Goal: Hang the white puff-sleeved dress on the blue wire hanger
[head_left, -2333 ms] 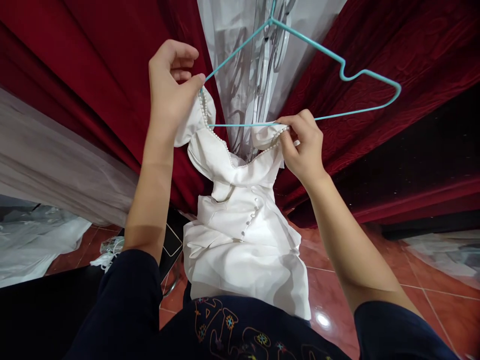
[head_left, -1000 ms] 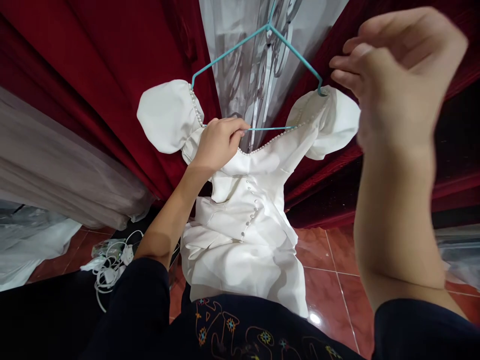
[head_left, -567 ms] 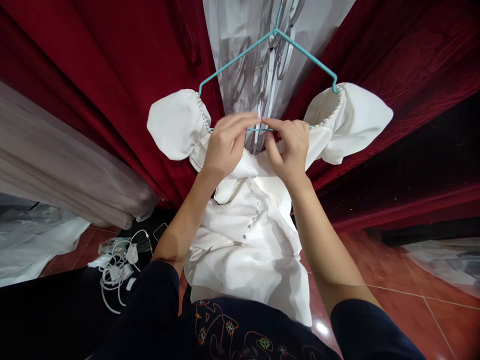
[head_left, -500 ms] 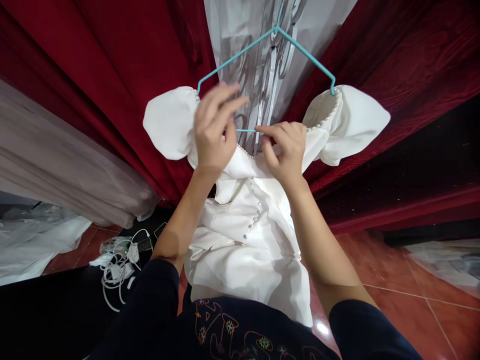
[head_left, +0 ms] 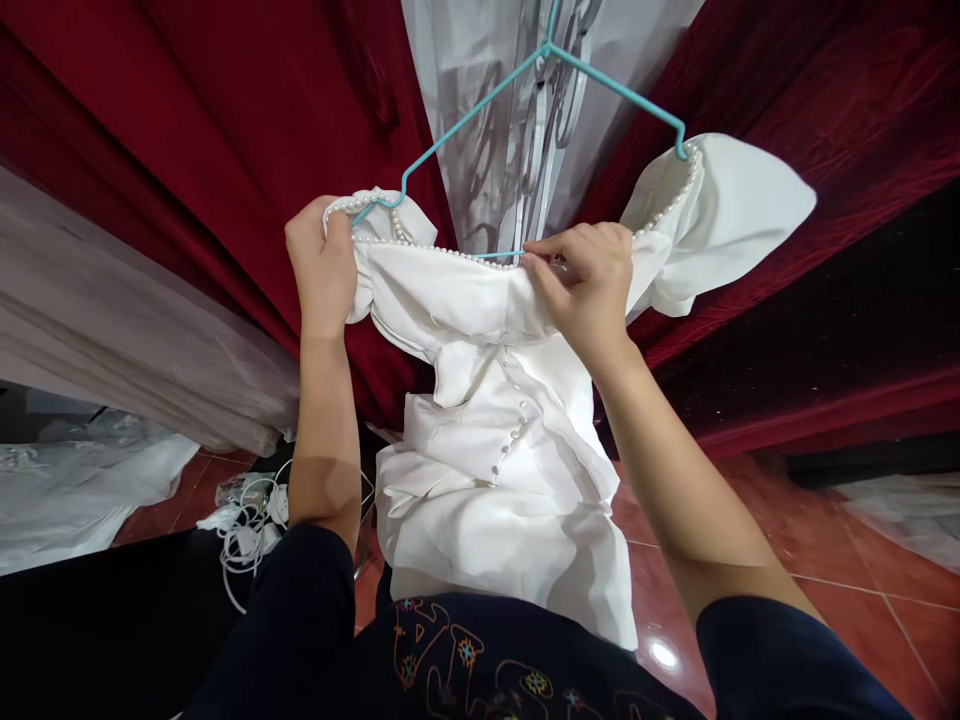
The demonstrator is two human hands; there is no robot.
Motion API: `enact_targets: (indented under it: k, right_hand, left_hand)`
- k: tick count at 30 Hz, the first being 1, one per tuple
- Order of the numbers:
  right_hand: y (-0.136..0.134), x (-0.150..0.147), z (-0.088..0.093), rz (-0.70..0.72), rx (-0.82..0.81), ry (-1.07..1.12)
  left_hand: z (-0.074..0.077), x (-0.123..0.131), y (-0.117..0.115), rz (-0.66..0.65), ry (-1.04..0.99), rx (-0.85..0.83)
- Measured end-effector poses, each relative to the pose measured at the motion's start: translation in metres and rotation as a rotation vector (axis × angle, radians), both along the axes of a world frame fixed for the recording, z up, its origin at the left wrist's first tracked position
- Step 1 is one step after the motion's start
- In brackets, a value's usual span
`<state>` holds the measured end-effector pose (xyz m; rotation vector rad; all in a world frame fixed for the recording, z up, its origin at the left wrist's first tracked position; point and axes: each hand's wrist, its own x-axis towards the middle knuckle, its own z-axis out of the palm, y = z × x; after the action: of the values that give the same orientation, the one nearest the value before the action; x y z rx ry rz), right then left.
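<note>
A white dress with puff sleeves, a pearl-trimmed neckline and a row of small buttons hangs on a teal wire hanger in front of me. My left hand is closed on the dress's left shoulder, bunching the sleeve at the hanger's left end. My right hand pinches the pearl neckline near its middle, at the hanger's bottom bar. The right puff sleeve hangs free on the hanger's right end.
Dark red velvet curtains hang behind the dress on both sides, with a sheer white panel between them. White cables and chargers lie on the red tiled floor at lower left. Pale fabric is spread at far left.
My left hand has moved left from the neckline's middle to the dress's left shoulder and gripped it, crumpling that sleeve. My right hand has kept its pinch on the neckline.
</note>
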<state>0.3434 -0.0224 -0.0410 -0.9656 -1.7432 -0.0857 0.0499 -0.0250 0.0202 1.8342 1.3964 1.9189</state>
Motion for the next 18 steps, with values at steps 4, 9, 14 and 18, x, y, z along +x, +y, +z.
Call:
enact_targets:
  k: [4, 9, 14, 18]
  right_hand:
    - [0.0, 0.004, 0.002, 0.002, -0.005, -0.029]
    - [0.0, 0.007, 0.002, 0.003, -0.035, -0.027]
    - [0.003, 0.001, -0.001, -0.015, -0.058, -0.016]
    - [0.005, -0.004, -0.004, 0.005, -0.054, -0.009]
  left_hand:
    - [-0.002, -0.003, 0.007, -0.026, -0.093, -0.177]
    - [-0.01, -0.01, 0.032, -0.085, -0.349, -0.261]
    - [-0.036, -0.032, 0.024, 0.07, -0.128, -0.298]
    - [-0.036, -0.038, -0.015, 0.01, 0.305, -0.464]
